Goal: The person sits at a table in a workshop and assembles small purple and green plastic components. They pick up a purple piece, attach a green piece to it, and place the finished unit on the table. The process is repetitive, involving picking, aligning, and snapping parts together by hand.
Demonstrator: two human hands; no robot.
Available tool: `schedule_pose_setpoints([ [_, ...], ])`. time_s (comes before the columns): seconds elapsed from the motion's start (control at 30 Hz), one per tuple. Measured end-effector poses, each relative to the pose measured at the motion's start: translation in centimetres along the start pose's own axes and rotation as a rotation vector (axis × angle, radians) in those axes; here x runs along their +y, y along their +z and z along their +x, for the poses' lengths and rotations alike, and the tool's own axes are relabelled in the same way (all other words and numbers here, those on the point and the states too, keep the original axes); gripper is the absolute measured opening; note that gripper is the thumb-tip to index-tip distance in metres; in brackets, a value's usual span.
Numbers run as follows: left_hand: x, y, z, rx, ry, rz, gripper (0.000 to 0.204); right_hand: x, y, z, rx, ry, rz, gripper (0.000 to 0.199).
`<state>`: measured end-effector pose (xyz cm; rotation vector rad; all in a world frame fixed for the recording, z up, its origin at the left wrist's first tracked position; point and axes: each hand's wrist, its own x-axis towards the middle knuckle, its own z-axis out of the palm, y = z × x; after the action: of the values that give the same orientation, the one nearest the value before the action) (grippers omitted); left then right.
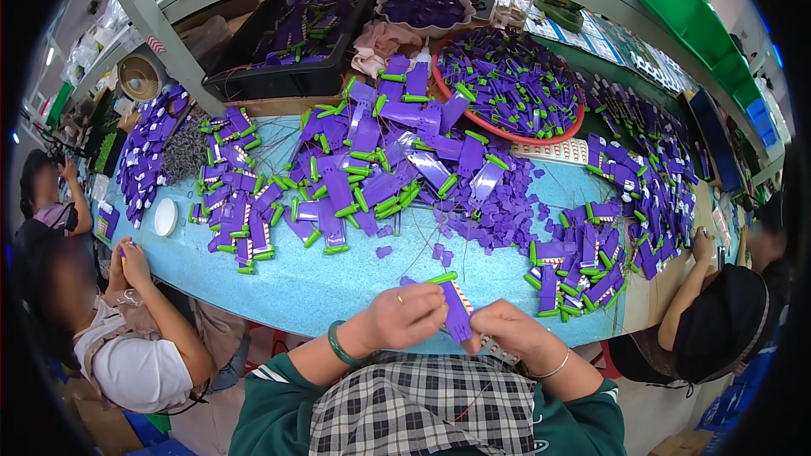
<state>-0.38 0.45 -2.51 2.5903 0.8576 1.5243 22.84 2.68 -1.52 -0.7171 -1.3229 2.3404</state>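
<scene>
Flat purple plastic piece with bright-green bar end and red-white striped edge (pixel 457 316) lies between the hands. Right hand (pixel 514 331): fingertips pinch its lower end. Left hand (pixel 407 316): fingers curled narrow at its left edge; grip, cannot tell. Loose heap of purple-and-green plastic pieces (pixel 338 187) beyond the fingertips.

Purple piece (pixel 454 314) with a green top, tilted between the left hand (pixel 411 317) and the right hand (pixel 511 329).
From my remote seat I see it as flat and elongated, its bright green bar (pixel 442 278) uppermost, the purple body slanting down and to the right toward the right fingertips. A red-and-white striped strip (pixel 462 296) runs along its right edge. Just below the right hand I make out a pale band with reddish marks (pixel 498 350), partly covered; whether it is gripped, I cannot tell.
</scene>
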Motion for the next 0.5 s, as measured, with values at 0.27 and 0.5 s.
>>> schedule_pose_setpoints([
  [0.27, -1.2, 0.5, 1.7, -0.258, -0.579, -0.445, 0.009, 0.2, 0.5, 1.4, 0.491, -0.391, -0.805, 0.015],
  [0.5, -8.9, -2.0, 1.1, -0.571, -0.262, 0.515, 0.014, 1.5, -0.5, 1.9, 0.531, -0.436, -0.461, 0.024],
])
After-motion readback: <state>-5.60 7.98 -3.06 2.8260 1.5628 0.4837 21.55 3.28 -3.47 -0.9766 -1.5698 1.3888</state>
